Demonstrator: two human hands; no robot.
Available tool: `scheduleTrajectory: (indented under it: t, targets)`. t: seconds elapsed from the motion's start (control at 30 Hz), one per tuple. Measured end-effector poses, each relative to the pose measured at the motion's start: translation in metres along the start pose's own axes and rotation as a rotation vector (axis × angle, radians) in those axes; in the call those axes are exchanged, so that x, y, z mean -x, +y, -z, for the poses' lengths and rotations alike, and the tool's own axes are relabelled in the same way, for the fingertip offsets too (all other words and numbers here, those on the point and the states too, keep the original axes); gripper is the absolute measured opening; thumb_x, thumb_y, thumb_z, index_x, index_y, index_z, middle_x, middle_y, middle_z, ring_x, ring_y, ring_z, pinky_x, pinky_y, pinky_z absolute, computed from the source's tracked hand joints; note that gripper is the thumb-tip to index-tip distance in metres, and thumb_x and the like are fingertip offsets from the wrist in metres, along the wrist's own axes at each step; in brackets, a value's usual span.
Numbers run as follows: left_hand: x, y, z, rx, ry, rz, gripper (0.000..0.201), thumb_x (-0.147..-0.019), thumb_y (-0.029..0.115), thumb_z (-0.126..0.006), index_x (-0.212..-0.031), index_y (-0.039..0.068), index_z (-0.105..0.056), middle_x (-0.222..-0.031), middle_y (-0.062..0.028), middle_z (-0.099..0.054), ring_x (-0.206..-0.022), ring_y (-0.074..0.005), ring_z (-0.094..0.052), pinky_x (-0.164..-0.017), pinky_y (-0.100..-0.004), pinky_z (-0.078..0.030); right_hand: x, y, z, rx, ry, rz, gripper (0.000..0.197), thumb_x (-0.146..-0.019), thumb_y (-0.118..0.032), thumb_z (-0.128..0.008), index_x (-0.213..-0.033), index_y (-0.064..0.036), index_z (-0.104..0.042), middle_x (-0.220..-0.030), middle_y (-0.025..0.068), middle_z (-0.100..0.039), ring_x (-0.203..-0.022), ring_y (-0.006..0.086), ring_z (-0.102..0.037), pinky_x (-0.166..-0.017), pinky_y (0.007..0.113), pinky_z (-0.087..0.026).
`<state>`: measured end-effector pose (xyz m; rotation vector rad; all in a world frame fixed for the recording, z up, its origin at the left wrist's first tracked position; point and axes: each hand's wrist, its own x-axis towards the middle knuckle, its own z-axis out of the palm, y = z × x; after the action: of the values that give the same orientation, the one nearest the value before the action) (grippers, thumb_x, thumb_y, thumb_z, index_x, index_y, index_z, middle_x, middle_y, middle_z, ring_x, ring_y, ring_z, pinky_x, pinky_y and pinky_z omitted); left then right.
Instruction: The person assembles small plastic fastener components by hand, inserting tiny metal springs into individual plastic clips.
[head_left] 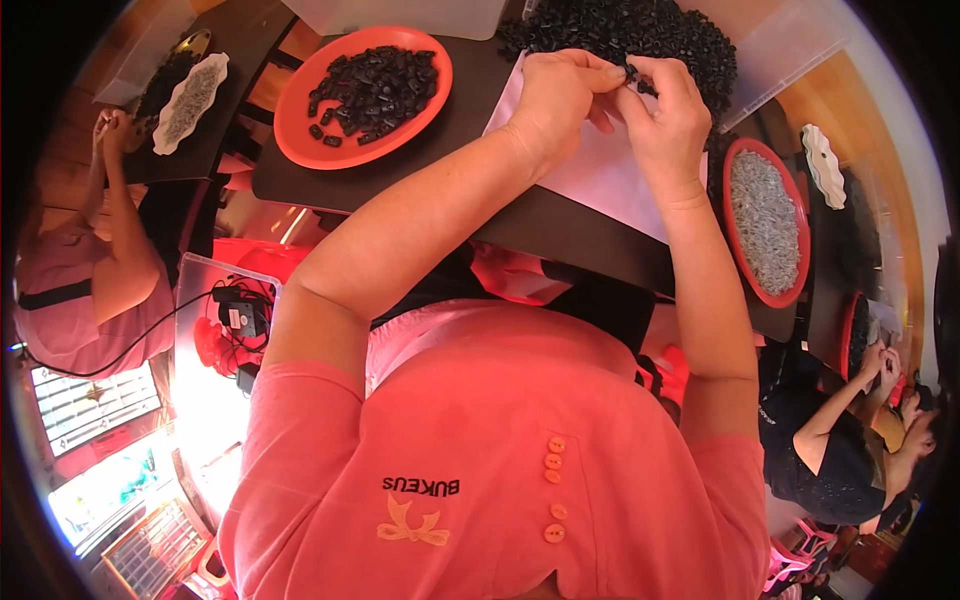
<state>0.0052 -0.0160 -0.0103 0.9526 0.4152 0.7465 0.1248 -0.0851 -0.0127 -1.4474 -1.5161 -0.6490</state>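
Observation:
Above a pale sheet of paper (600, 195), my left hand (558, 105) and my right hand (668, 125) meet with their fingertips close together. Pinched between them is a small black plastic part (632, 74), partly covered by the fingers. The right hand's thumb and index finger curl around it, while the left thumb and forefinger press in from the other side. Just beyond the hands lies a large heap of small black parts (640, 28). To the left, a red plate (288, 125) carries more black pieces (385, 90), looking chunkier.
On the right stands a red oval dish (737, 240) of small silvery pieces (768, 215). Clear plastic bin walls (790, 60) border the heap. Co-workers sit at dark tables on the left (100, 250) and right (825, 440). A clear box with cables (240, 320) is left of me.

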Motion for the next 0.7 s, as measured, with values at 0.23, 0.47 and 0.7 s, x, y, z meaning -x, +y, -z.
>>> scheduleTrajectory:
  t: [0.23,0.47,0.7]
  targets:
    - [0.006,0.000,-0.006,-0.242,0.002,-0.157,0.013,-0.080,0.006,-0.063,-0.080,-0.007,-0.063,-0.064,-0.0113,-0.063,-0.049,-0.0167,-0.058,-0.042,-0.0279,-0.044,0.010,-0.002,0.004,-0.199,-0.027,-0.108,0.013,-0.071,-0.001,-0.067,-0.082,-0.0036,-0.061,-0.076,0.0103,-0.061,-0.070,0.0257,-0.063,-0.062,0.032,-0.050]
    - [0.012,0.023,0.004,-0.439,-0.027,-0.373,0.011,-0.080,0.005,-0.062,-0.082,-0.006,-0.064,-0.069,-0.0108,-0.065,-0.054,-0.0163,-0.061,-0.046,-0.0265,-0.048,-0.006,-0.015,0.010,-0.290,-0.021,-0.007,0.019,-0.073,-0.005,-0.072,-0.090,-0.0027,-0.063,-0.079,0.0081,-0.063,-0.070,0.0189,-0.062,-0.064,0.028,-0.050]
    - [0.030,0.085,0.090,-1.103,0.244,-0.582,0.010,-0.077,0.005,-0.062,-0.083,-0.001,-0.067,-0.074,-0.0091,-0.067,-0.067,-0.0151,-0.064,-0.057,-0.0253,-0.046,-0.025,0.006,0.056,-0.600,0.077,-0.429,0.003,-0.081,-0.003,-0.062,-0.084,-0.0017,-0.062,-0.070,0.0046,-0.063,-0.058,0.0107,-0.057,-0.054,0.022,-0.043]
